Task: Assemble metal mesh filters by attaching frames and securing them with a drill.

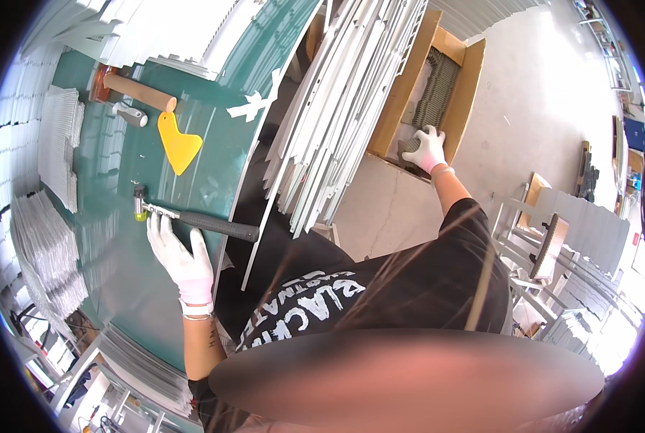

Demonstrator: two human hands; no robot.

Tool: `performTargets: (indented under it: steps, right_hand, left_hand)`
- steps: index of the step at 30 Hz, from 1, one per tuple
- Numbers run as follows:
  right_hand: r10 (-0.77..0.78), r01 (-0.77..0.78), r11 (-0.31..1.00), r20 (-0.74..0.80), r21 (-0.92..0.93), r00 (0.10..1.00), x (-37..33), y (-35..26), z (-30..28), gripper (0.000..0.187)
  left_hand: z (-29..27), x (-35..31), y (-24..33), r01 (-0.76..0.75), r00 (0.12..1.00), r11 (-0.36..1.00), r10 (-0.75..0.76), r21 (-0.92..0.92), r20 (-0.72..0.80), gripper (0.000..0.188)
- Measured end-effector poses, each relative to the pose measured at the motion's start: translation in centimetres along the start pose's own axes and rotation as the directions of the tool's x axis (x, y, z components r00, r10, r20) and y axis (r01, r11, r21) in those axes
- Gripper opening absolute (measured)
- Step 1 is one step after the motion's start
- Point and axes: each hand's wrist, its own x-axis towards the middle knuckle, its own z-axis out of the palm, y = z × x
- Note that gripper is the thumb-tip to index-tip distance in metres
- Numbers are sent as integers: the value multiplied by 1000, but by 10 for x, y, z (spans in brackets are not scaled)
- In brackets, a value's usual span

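Observation:
My left hand (180, 261), in a white glove, rests flat on the green table (128, 289), fingers spread. Its fingertips touch the shaft of a mallet (192, 219) with a black grip and a yellow-tipped head. My right hand (426, 149), also gloved, reaches down into an open cardboard box (398, 94) on the floor. Its fingers lie on grey ribbed pieces (438, 86) stacked inside; I cannot tell whether it grips one.
A yellow plastic scraper (177, 146), a wooden-handled tool (135, 90) and a small white handle (131, 114) lie further along the table. Stacks of white slatted panels (59, 144) line the table's left side. Long white profiles (337, 108) lean beside the table edge.

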Motion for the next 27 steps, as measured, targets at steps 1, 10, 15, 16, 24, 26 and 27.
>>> performTargets:
  steps: [1, 10, 15, 16, 24, 26, 27]
  right_hand:
    - [45, -42, 995, -39, 86, 998, 1, 4, 2, 60]
    - [137, -30, -129, 48, 991, 989, -40, -5, -59, 54]
    - [-208, 240, -464, -368, 853, 906, -112, -104, -140, 60]
    - [-323, 129, -486, -316, 864, 892, -124, -124, -157, 64]
    - [-854, -256, -270, -109, 928, 508, -162, -335, -187, 64]
    - [-950, -451, -179, -33, 874, 312, -148, -398, -182, 50]
    - [-944, -497, -103, 73, 861, 323, -139, -431, -176, 43]
  left_hand:
    - [-1, 0, 1, -14, 1000, 1000, 13, 15, 13, 61]
    - [2, -6, 2, -58, 998, 998, 59, 32, -34, 59]
    - [10, -19, -7, 54, 991, 995, -64, -86, -117, 65]
    - [12, -21, -4, 9, 979, 990, -37, -141, -202, 71]
    - [-27, -42, 37, -780, 515, 625, 622, -22, -590, 93]
    - [-49, -25, 17, -713, 602, 698, 561, -67, -569, 61]
    - [-58, -15, 3, -595, 726, 797, 480, -99, -493, 46]
